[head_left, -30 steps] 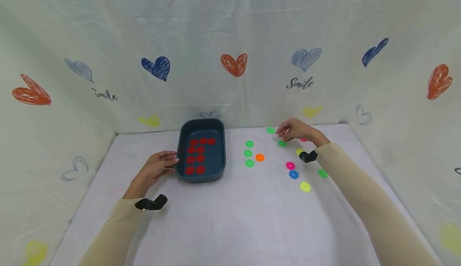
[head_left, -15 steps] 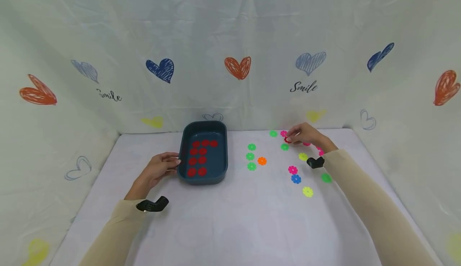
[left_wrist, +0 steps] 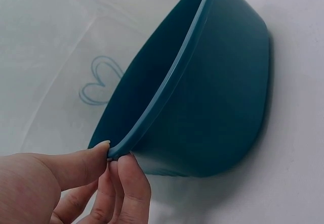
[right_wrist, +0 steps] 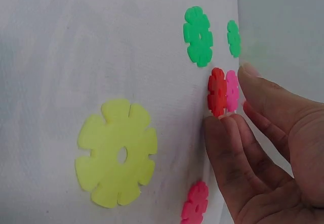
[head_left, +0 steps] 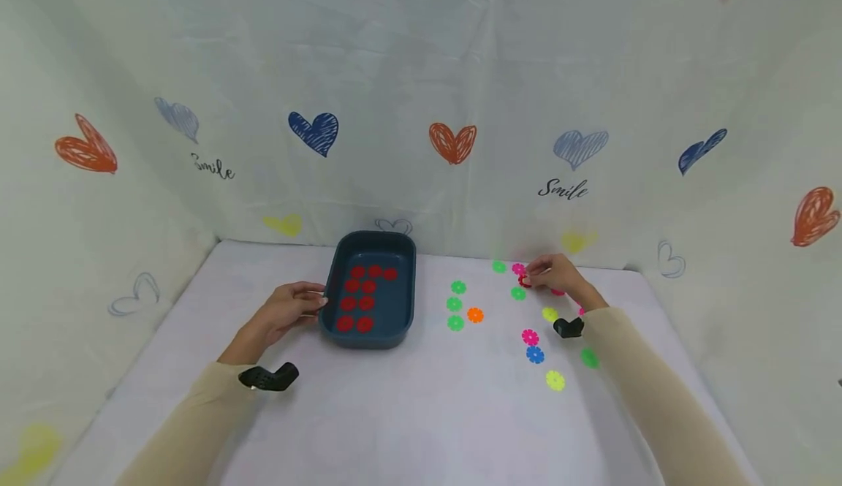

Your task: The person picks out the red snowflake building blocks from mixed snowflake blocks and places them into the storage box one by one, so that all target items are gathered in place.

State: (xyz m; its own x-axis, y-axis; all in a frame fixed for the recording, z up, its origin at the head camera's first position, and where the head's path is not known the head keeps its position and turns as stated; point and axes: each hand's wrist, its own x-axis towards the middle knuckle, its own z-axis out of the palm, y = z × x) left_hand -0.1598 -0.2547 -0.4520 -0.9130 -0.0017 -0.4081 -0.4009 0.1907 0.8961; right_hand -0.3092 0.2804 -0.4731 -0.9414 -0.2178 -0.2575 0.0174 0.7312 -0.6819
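In the left wrist view, my left hand [left_wrist: 96,183] pinches the rim of a dark teal plastic tub [left_wrist: 217,87] between thumb and fingers. The tub [head_left: 397,310] rests on the white table, with several red notched discs [head_left: 365,302] inside. On the right, my right hand [head_left: 555,274] is low over the table by a red flower-shaped disc [right_wrist: 217,90]. A fingertip touches or overlaps that disc's lower edge, while the thumb stays apart from it. Just behind lies a pink disc [right_wrist: 232,90], and green discs [right_wrist: 198,37] are beside it.
Several loose discs lie right of the tub, among them an orange disc [head_left: 475,315], a blue disc [head_left: 536,354] and a yellow disc [head_left: 555,380]. White cloth [head_left: 395,179] printed with hearts hangs behind the table.
My right hand has shifted slightly right, uncovering the red and pink discs, and has since stayed beside them. My left hand keeps its hold on the tub. The head view has tilted upward.
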